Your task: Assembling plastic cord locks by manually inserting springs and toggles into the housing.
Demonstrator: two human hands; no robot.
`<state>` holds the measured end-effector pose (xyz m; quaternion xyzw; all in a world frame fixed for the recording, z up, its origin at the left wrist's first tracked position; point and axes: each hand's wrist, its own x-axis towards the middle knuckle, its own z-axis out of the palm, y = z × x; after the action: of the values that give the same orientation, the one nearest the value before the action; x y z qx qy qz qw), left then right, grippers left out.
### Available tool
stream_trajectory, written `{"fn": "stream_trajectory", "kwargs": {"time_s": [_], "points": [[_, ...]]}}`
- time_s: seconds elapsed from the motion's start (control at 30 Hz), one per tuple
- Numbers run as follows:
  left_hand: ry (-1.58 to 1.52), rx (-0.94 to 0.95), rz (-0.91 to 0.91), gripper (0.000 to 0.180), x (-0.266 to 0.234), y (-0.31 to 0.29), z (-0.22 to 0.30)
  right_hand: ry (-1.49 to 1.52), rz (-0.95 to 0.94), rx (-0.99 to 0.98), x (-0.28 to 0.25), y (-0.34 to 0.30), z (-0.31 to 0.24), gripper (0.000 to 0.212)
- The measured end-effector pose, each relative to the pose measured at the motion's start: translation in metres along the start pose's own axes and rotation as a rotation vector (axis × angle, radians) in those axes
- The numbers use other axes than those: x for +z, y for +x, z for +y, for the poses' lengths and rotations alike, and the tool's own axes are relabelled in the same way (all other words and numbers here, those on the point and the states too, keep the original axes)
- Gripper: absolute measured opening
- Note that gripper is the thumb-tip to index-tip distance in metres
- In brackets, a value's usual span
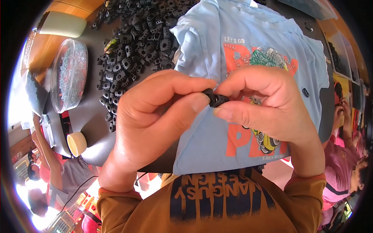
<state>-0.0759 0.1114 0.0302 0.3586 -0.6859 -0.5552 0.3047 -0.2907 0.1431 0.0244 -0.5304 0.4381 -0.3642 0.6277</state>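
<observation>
Over a light blue T-shirt (198, 143), my left hand (149, 106) and my right hand (268, 97) meet fingertip to fingertip. Between their thumbs and forefingers is a small black plastic piece (216, 100) that looks like a cord lock. Both hands are closed in a pinch on it; the fingertips partly cover it, so I cannot tell whether it is one part or two. Past my left hand spreads a large heap of similar black plastic pieces (149, 42). One loose black piece (305, 92) lies on the shirt, right of my right hand.
A clear round tub (58, 77) holding many small metal springs stands at the left, with a yellowish cap (76, 144) nearer me. Small springs (230, 46) are scattered on the shirt. Clear plastic bins (342, 54) stand far right. Other people sit on both sides.
</observation>
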Motion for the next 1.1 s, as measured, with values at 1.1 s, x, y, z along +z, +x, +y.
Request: {"fn": "stream_trajectory", "kwargs": {"time_s": [1.1], "points": [[0.735,0.664,0.138,0.05,0.01,0.003,-0.011,0.202,0.005,0.265,0.005,-0.005,-0.011,0.014]]}}
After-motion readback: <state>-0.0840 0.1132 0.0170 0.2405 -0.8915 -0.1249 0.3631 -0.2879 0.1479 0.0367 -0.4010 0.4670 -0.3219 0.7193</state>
